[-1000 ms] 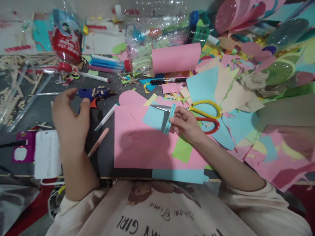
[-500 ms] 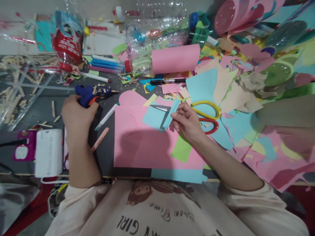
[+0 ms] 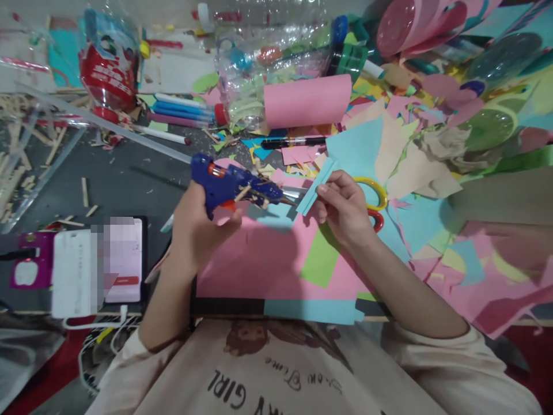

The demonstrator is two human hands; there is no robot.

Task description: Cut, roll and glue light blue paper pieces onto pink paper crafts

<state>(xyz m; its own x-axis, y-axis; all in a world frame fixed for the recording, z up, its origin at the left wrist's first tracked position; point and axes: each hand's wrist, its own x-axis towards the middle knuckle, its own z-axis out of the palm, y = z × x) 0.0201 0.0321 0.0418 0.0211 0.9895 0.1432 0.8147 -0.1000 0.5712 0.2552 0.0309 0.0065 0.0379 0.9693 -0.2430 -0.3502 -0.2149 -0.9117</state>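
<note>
My left hand [image 3: 201, 227] is wrapped round the handle of a blue hot glue gun [image 3: 233, 183] with an orange trigger. A long clear glue stick [image 3: 142, 138] trails from its back end. The metal nozzle points right, close to a folded strip of light blue paper [image 3: 313, 190]; I cannot tell whether they touch. My right hand [image 3: 343, 204] pinches that strip between thumb and fingers. Beneath lie a pink sheet [image 3: 254, 259], a green paper piece [image 3: 320, 259] and scissors with yellow and red handles [image 3: 375, 193], partly hidden by my right hand.
A pink paper tube [image 3: 307, 102] and clear plastic bottles [image 3: 276, 34] lie at the back. Paper scraps [image 3: 406, 161] cover the right side. Wooden sticks [image 3: 21, 155] are heaped at the left. A phone [image 3: 125, 265] and a white box-shaped device [image 3: 73, 274] sit at the front left.
My left hand has lifted the glue gun from the table and carried it right, up to the blue strip. My right hand has moved slightly right and up with the strip. The phone is now uncovered.
</note>
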